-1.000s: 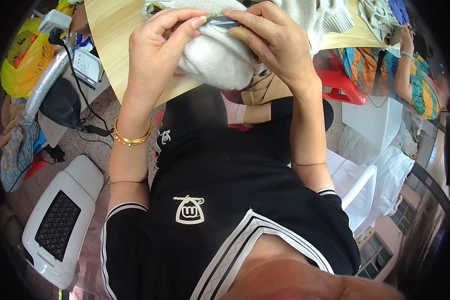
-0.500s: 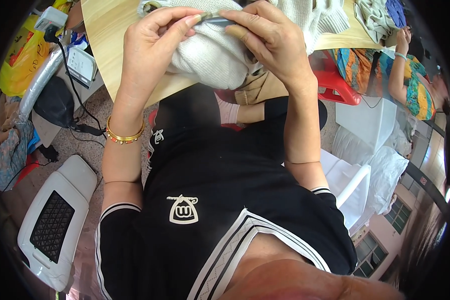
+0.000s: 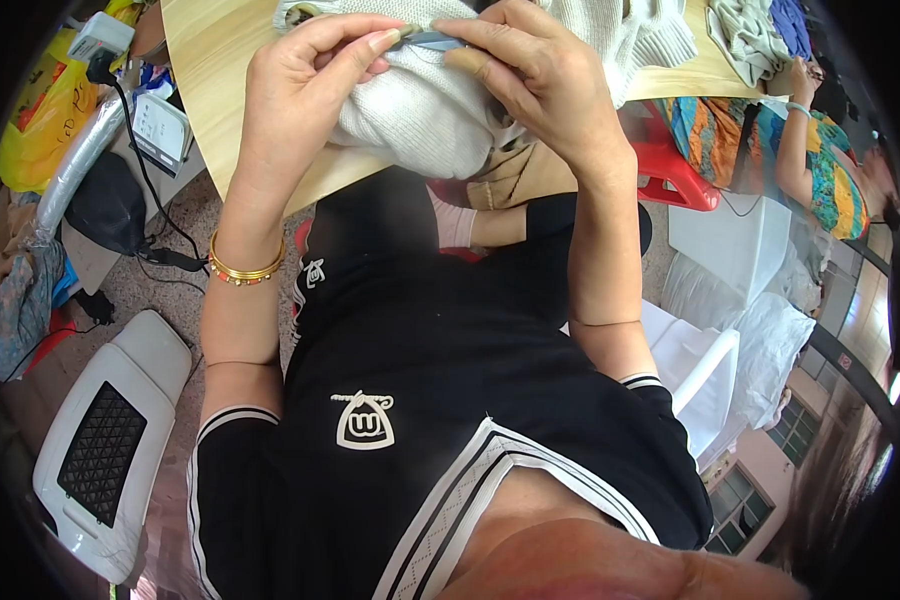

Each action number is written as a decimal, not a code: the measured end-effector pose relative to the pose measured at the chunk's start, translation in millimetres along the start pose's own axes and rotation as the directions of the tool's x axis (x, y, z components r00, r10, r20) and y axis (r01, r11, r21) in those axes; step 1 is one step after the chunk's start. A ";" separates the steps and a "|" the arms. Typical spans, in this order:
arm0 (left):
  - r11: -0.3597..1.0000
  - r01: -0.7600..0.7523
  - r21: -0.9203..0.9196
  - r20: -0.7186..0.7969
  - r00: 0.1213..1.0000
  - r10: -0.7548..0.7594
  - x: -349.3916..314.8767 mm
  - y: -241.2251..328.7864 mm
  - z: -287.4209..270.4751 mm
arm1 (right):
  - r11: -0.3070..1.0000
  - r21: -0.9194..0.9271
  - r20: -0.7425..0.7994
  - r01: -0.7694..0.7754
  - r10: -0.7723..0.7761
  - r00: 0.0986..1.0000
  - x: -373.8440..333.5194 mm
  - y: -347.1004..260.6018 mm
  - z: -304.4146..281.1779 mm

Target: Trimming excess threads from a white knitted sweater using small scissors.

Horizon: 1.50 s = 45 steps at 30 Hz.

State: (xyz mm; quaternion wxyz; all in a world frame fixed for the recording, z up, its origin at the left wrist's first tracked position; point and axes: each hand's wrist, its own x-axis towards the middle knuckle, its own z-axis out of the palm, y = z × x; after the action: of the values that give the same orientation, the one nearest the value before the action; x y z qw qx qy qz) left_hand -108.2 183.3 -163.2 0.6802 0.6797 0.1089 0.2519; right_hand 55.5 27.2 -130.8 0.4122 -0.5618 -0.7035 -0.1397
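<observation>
Black top [image 3: 440, 330], with striped white trim: worn by the person. Gold bangles [image 3: 245, 273]: on the left wrist. Left hand [image 3: 305, 95]: raised over the knit, grip pinched together, thumb to forefinger; what lay between the tips was too small to tell. Right hand [image 3: 550, 85]: opposite, grip clamped on a slim grey tool [image 3: 433, 41], whose far end met the left fingertips. Cream knit garment [image 3: 415, 125]: bunched directly beneath both hands, at the near edge of the counter. Tan cloth [image 3: 520, 178]: just below the knit, by that edge. Counter [image 3: 205, 75]: pale wood grain. Red stool [image 3: 685, 185]: beyond the right forearm. Grey-green cloth [image 3: 755, 45]: on the counter's right part. Another person's forearm [image 3: 796, 150]: farther right, near that cloth.
</observation>
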 end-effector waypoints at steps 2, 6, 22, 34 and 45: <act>0.999 0.001 0.051 0.053 0.999 -0.003 -0.7 -1.5 -2.6 | 0.999 -0.027 -0.002 0.021 -0.021 1.000 -3.1 2.6 -0.1; 0.999 0.005 0.053 0.035 0.999 -0.007 -2.9 -2.4 -2.6 | 0.998 -0.045 -0.019 0.043 -0.043 0.999 3.3 -7.0 -1.1; 0.999 0.015 0.039 0.032 0.999 -0.016 -2.2 -11.4 -5.7 | 0.996 -0.079 0.030 0.035 -0.033 0.999 3.4 -5.2 -6.8; 0.996 -0.003 0.089 0.059 0.998 -0.003 -1.4 -11.7 -6.9 | 1.000 -0.021 0.058 -0.001 0.003 0.998 5.2 -6.5 -7.2; 0.998 0.024 0.061 0.043 0.999 -0.027 -2.0 -15.1 -5.4 | 0.992 -0.123 0.070 0.012 -0.003 0.998 6.2 -8.8 -6.1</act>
State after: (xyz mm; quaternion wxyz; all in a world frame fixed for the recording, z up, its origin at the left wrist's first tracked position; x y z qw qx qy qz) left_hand -109.6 187.7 -178.7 0.6648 0.7038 0.1102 0.2251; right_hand 49.9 24.4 -120.1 0.3514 -0.5881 -0.7095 -0.1651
